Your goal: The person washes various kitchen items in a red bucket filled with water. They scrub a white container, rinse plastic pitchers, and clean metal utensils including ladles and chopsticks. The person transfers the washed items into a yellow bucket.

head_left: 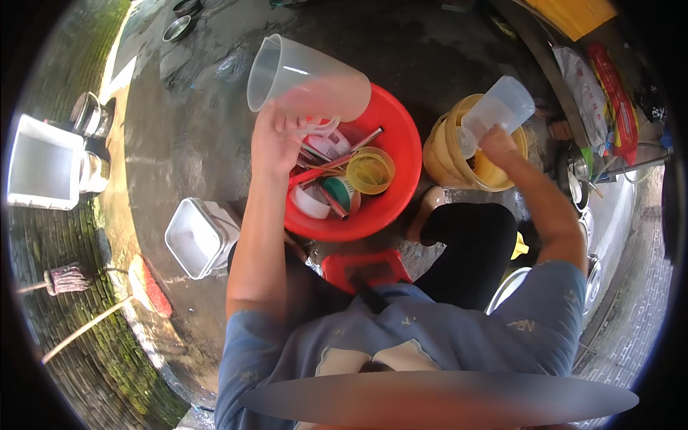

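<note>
My left hand (276, 143) grips the handle side of a large translucent plastic jug (322, 80), tilted on its side with its mouth toward the far left. Below the jug sits a red basin (403, 161) holding a yellow translucent cup (370, 170), a green-and-white piece (340, 192) and several long utensils. Over at the right, my right hand (497, 145) is closed on a smaller translucent plastic container (507, 104), held tilted above a yellow bucket (443, 149). The bucket's contents are mostly hidden by my hand and the container.
A white square bucket (197, 236) stands left of my leg. Farther left are a white tub (44, 163), metal pots (93, 172), a red brush (149, 287) and a mop (67, 278). Bags (613, 100) and dishes line the right side. The concrete floor (179, 129) looks wet.
</note>
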A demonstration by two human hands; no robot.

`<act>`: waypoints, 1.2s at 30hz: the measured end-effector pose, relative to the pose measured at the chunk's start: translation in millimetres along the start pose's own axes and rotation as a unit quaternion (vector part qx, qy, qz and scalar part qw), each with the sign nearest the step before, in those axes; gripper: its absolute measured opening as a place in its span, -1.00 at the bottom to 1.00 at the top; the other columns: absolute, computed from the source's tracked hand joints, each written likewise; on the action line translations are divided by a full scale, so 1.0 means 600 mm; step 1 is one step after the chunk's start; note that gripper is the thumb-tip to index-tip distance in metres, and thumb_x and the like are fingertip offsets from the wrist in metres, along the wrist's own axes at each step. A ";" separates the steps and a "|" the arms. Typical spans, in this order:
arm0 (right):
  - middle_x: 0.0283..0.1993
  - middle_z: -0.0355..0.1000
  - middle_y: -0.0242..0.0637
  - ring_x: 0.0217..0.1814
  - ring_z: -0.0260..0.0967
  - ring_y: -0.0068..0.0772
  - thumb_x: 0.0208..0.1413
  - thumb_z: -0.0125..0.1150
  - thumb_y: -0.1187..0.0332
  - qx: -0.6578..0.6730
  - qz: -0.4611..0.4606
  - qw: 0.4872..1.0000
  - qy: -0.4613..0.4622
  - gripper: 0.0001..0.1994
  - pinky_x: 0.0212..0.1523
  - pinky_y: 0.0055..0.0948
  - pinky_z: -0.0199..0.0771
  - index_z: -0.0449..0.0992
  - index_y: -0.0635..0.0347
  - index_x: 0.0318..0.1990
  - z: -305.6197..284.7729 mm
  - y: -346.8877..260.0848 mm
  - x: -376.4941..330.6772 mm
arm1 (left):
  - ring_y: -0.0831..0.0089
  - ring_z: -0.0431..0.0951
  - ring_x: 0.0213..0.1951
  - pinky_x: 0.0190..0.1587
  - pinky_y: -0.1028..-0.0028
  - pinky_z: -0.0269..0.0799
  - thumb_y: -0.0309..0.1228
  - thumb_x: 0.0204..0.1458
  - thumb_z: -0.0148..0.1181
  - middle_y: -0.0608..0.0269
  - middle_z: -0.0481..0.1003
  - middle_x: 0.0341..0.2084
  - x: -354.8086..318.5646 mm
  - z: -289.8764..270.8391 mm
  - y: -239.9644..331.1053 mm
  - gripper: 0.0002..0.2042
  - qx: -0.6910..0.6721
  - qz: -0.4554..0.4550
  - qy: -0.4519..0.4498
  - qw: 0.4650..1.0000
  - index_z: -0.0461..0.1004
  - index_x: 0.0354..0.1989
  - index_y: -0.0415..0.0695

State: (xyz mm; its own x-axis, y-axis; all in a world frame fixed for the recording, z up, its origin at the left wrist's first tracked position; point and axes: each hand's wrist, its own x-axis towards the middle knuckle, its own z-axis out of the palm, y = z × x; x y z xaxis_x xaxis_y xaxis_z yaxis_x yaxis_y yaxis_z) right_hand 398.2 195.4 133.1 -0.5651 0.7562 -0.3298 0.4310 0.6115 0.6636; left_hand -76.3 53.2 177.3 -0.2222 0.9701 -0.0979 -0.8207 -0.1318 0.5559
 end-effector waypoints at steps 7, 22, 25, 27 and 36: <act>-0.20 0.48 -0.05 -0.21 0.42 -0.17 -0.05 0.05 0.40 0.166 -0.071 0.983 -0.014 -0.82 -0.12 -0.32 0.32 0.55 0.27 -0.37 0.100 -0.104 0.075 | 0.28 0.33 -0.50 0.02 -0.22 0.27 -0.24 0.13 -0.05 0.30 0.16 -0.73 0.010 0.000 -0.033 -0.60 -0.054 -0.040 -0.068 0.995 0.06 -0.73 -0.02; -0.19 0.45 -0.01 -0.15 0.44 -0.09 0.09 0.00 0.31 0.376 0.009 0.927 0.006 -0.75 -0.10 -0.36 0.43 0.56 0.17 -0.18 -0.017 -0.043 0.061 | 0.24 0.52 -0.33 0.19 -0.11 0.16 -0.30 -0.04 -0.01 0.33 0.41 -0.69 0.016 0.028 -0.084 -0.82 -0.188 -0.058 -0.101 0.975 0.44 -0.52 -0.12; -0.18 0.47 -0.19 -0.22 0.44 -0.29 0.15 0.00 0.25 0.686 0.008 0.726 0.052 -0.70 -0.21 -0.37 0.45 0.49 0.15 -0.04 -0.148 -0.090 0.026 | 0.20 0.51 -0.28 0.22 -0.01 0.17 -0.31 -0.05 0.00 0.26 0.42 -0.68 0.006 0.038 -0.106 -0.82 -0.210 -0.055 -0.070 0.974 0.43 -0.53 -0.14; -0.16 0.45 -0.32 -0.25 0.39 -0.52 0.22 -0.04 0.12 0.865 -0.023 0.495 -0.084 -0.56 -0.37 -0.54 0.39 0.32 0.17 0.17 -0.281 -0.129 0.003 | 0.17 0.50 -0.24 0.22 0.06 0.20 -0.33 -0.06 0.00 0.20 0.44 -0.64 -0.005 0.041 -0.129 -0.82 -0.222 -0.073 -0.068 0.970 0.42 -0.56 -0.16; -0.49 0.42 -0.32 -0.69 0.25 -0.58 0.21 -0.02 0.19 0.901 0.259 0.299 0.180 -0.73 -0.65 -0.57 0.31 0.40 0.23 -0.34 -0.315 -0.107 0.001 | 0.20 0.40 0.02 0.11 0.25 0.32 -0.23 0.09 0.08 0.06 0.39 -0.04 -0.050 0.059 -0.198 -0.60 0.149 -0.274 -0.043 0.949 0.31 0.02 -0.23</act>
State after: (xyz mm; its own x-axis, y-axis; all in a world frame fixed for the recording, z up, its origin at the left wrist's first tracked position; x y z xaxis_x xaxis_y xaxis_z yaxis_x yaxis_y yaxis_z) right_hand 237.3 112.7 217.2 0.0063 0.9821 -0.1883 0.0224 -0.1884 -0.9818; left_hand 46.8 46.9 143.4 0.2492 0.8914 -0.3785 -0.6128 0.4478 0.6511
